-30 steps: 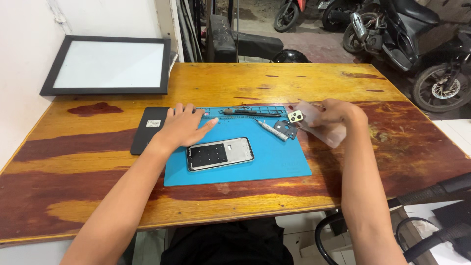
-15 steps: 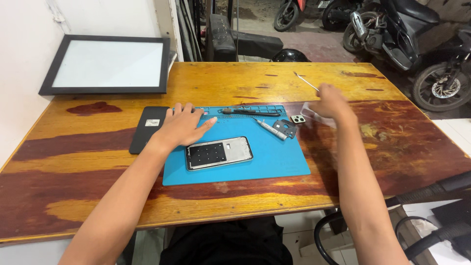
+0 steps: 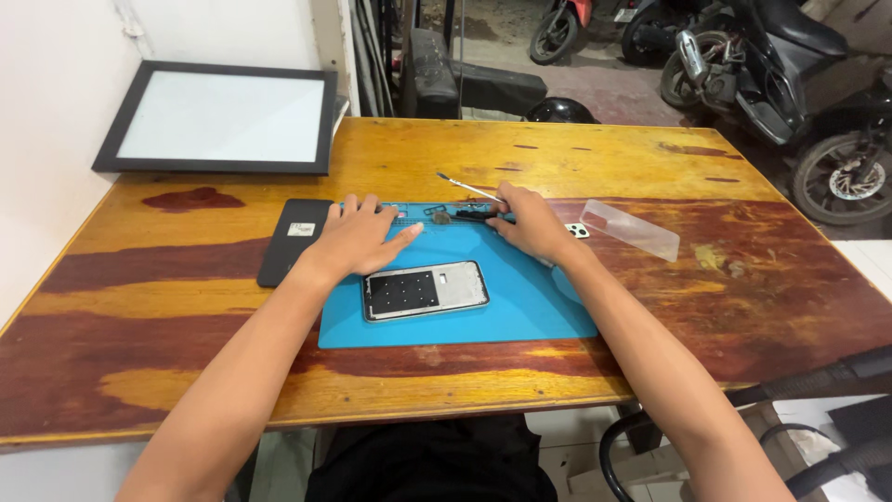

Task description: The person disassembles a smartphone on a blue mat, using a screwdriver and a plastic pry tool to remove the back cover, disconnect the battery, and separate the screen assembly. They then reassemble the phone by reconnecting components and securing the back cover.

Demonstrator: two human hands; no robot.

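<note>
Left hand (image 3: pixel 358 239) flat, fingers spread, on blue mat (image 3: pixel 520 311) beside opened phone (image 3: pixel 425 290). Right hand (image 3: pixel 531 223) fingers curled over dark tool (image 3: pixel 474 216) at far edge; grip unclear.

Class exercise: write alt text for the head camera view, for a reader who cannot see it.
A person's right hand grips a thin metal tool at the top edge of a blue work mat on a wooden table. The left hand lies flat beside an opened phone; a clear panel lies to the right.
</note>
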